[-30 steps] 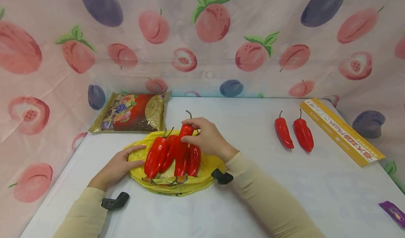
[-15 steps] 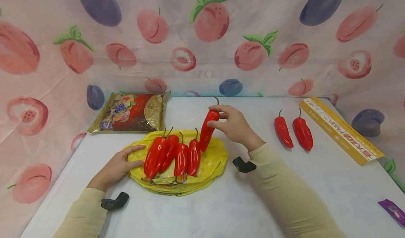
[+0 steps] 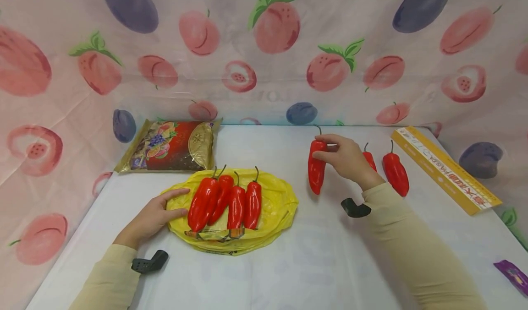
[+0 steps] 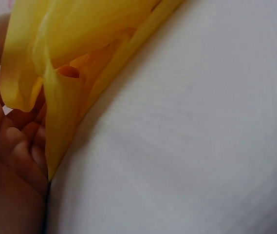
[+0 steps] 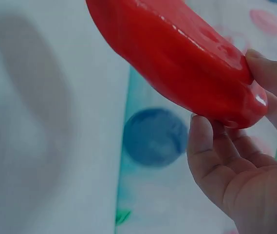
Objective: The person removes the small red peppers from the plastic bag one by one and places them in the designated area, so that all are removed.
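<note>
My right hand (image 3: 348,156) pinches a glossy red pepper (image 3: 316,170) near its stem end, thumb on one side and fingers on the other. The pepper hangs tip down above the white table; its shadow falls apart from it in the right wrist view. To the left lies a yellow plastic bag (image 3: 276,200), spread open, with several red peppers (image 3: 202,204) in it. My left hand (image 3: 154,218) holds the bag's left edge, thumb and index finger spread over the yellow plastic. In the left wrist view, curled fingers (image 4: 19,146) sit against the bag's folds, partly hidden.
Two more red peppers lie on the right; one pepper (image 3: 396,175) shows well, the other (image 3: 370,160) is partly behind my right hand. Beyond them is a long yellow pasta box (image 3: 445,170). A gold-and-red packet (image 3: 173,146) lies back left, a purple wrapper (image 3: 513,277) front right.
My right hand has lifted one red pepper out of the yellow bag and carried it rightward, past the bag's edge. The left hand stays at the bag's left side.
</note>
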`<state>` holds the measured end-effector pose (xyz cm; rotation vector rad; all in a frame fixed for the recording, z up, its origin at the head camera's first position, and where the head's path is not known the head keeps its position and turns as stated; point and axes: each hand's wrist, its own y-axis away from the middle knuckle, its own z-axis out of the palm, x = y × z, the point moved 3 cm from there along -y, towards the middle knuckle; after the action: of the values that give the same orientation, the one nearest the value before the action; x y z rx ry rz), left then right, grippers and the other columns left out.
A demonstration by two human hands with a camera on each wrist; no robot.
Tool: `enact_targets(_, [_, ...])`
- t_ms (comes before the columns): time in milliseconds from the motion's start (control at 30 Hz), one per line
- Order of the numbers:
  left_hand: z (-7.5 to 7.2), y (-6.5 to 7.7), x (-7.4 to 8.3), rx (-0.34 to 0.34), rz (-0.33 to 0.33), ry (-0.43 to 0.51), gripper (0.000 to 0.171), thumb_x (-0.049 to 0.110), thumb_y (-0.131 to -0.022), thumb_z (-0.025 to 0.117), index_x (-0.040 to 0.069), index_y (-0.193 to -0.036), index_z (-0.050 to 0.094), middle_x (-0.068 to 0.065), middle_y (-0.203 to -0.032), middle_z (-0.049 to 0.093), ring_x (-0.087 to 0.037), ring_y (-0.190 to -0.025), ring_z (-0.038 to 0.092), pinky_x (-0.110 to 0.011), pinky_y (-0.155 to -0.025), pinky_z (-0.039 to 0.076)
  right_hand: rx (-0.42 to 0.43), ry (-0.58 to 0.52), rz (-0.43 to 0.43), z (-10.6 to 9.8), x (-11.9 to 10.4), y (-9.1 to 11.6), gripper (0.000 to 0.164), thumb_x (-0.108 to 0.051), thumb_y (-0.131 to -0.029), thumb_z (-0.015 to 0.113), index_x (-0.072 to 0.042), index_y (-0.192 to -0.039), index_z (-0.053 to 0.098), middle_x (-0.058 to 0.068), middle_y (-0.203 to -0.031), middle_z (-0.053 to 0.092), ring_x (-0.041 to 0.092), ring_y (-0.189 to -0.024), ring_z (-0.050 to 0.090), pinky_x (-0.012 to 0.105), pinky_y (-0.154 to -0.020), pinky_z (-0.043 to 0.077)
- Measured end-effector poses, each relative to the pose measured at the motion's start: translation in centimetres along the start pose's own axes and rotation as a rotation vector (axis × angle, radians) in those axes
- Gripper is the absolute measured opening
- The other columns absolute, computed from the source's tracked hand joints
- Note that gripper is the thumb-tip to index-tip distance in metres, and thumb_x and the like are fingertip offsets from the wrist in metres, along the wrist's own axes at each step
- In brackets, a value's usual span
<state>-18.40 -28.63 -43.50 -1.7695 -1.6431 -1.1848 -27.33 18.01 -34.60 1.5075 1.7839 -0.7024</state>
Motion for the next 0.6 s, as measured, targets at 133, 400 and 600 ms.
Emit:
enact_targets(133, [0.0, 0.0, -0.1, 0.002, -0.010, 0.003, 0.066, 0.035, -0.092, 0.071, 0.010, -0.148, 0.048, -0.026, -0.157, 0.030, -0.049, -0.144, 0.019, -0.075, -0.108, 0.017, 0.000, 0.047, 0.048, -0.9, 1.9, 0.1, 0.058, -0.032, -0.096, 0.069, -0.014, -0.147, 0.051, 0.015, -0.138, 0.053, 0.038, -0.126, 0.050, 0.050, -0.089, 0.056])
enact_targets(400, [0.0, 0.0, -0.1, 0.006, 0.000, 0.013, 0.065, 0.034, -0.092, 0.071, 0.009, -0.148, 0.048, -0.026, -0.156, 0.031, -0.049, -0.143, 0.020, -0.073, -0.109, 0.017, -0.030, 0.066, 0.126, -2.2, 5.0, 0.1, 0.063, -0.033, -0.097, 0.067, -0.015, -0.152, 0.043, 0.017, -0.142, 0.047, 0.040, -0.129, 0.043, 0.052, -0.091, 0.054])
enact_targets(600, [0.0, 0.0, -0.2, 0.001, 0.005, 0.022, 0.065, 0.033, -0.092, 0.071, 0.008, -0.148, 0.048, -0.026, -0.156, 0.031, -0.049, -0.143, 0.020, -0.074, -0.109, 0.017, -0.051, 0.114, 0.144, -2.7, 6.2, -0.1, 0.062, -0.032, -0.097, 0.066, -0.013, -0.151, 0.044, 0.019, -0.142, 0.046, 0.042, -0.130, 0.041, 0.051, -0.091, 0.054])
